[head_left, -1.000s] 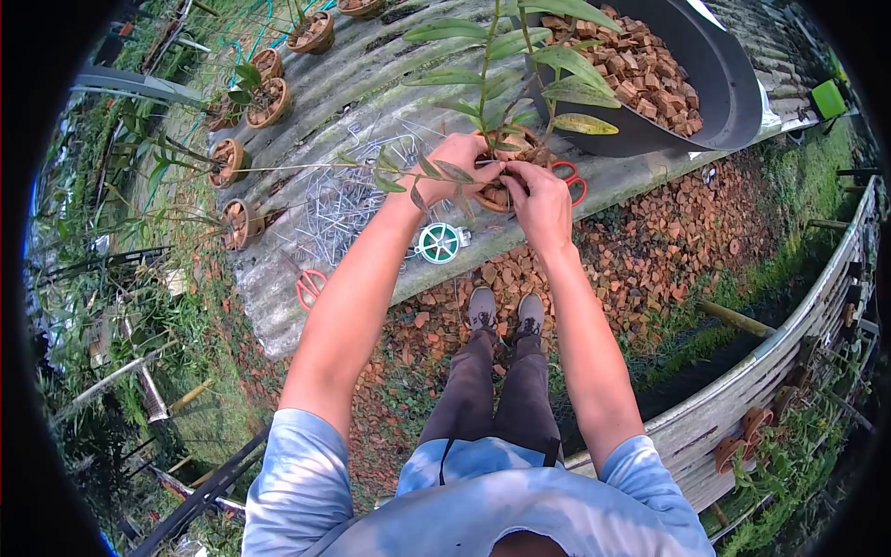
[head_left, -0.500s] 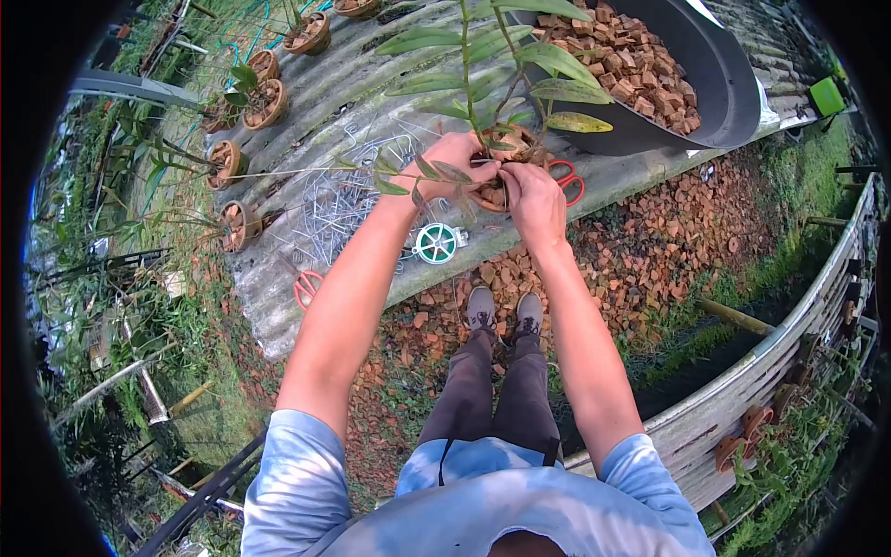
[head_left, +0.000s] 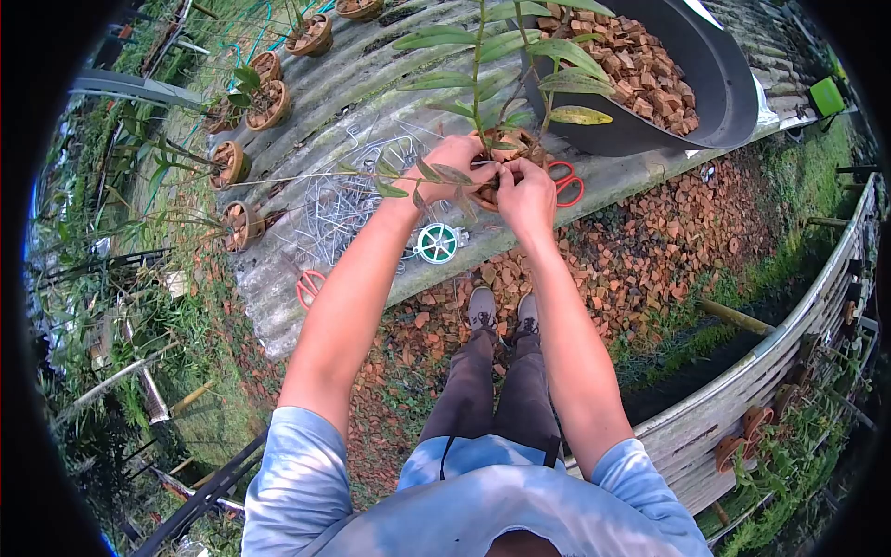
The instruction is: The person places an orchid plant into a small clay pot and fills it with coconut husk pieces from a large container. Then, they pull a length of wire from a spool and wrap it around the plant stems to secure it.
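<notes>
Both hands meet over a clay pot (head_left: 486, 196) at the near edge of a corrugated sheet. My left hand (head_left: 455, 167) has its fingers bent at the pot's left side, near the base of a leafy plant (head_left: 478, 70). My right hand (head_left: 525, 193) is closed in a pinch at the pot's right side; what it pinches is too small to name. Another clay pot (head_left: 522, 147) stands just behind. Red-handled scissors (head_left: 566, 184) lie right of my right hand. A green and white wire spool (head_left: 437, 243) and a heap of bent wires (head_left: 343, 200) lie to the left.
A large dark tub (head_left: 733, 102) of brown chunks stands at the back right. Several potted plants (head_left: 269, 104) line the left of the corrugated sheet (head_left: 371, 93). A second red-handled pair of scissors (head_left: 309, 288) lies at the front left edge. A green object (head_left: 826, 96) is at far right.
My right hand has shifted slightly left, closer to my left hand's fingers. The tall plant's stems and leaves have swayed a little to the right.
</notes>
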### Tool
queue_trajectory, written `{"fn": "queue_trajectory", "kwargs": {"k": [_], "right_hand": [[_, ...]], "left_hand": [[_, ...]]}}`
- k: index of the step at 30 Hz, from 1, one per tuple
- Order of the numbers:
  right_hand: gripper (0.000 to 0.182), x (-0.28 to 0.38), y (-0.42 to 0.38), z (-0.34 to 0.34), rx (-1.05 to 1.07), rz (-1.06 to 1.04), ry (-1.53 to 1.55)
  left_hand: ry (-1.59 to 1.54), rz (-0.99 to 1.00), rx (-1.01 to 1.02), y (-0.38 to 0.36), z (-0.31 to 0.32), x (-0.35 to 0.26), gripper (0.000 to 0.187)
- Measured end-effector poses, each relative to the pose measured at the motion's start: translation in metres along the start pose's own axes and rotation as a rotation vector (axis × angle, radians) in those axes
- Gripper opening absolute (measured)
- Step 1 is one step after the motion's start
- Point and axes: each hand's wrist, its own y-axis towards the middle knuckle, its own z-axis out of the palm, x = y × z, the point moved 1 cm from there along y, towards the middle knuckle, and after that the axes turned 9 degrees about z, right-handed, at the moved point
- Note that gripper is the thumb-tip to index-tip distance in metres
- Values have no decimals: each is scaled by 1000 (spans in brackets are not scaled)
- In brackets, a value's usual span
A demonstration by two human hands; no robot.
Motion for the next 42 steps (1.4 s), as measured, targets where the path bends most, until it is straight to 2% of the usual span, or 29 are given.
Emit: {"fn": "queue_trajectory", "kwargs": {"k": [3,6,14,21,24,27,32,42], "right_hand": [[13,-1,-2,5,-29,-36,-1],[9,-2,-5,4,-100,-203,-45],[9,-5,-8,-3,-71,-337,-28],[14,-10,-7,-12,-20,-465,-107],[18,-7,-5,-18,-51,-579,-276],[21,-7,4,-21,-84,-701,-267],[17,-19,18,-25,-62,-856,-237],[27,-21,31,-39,50,-1064,-273]], "left_hand": [[55,81,-41,-1,3,3,27],[63,139,-87,0,10,13,26],[82,189,-146,3,22,22,27],[14,120,-25,6,9,13,25],[-39,45,17,6,5,8,24],[-47,9,54,7,2,6,25],[-5,-47,124,11,5,19,28],[-83,12,82,5,-3,3,30]]}}
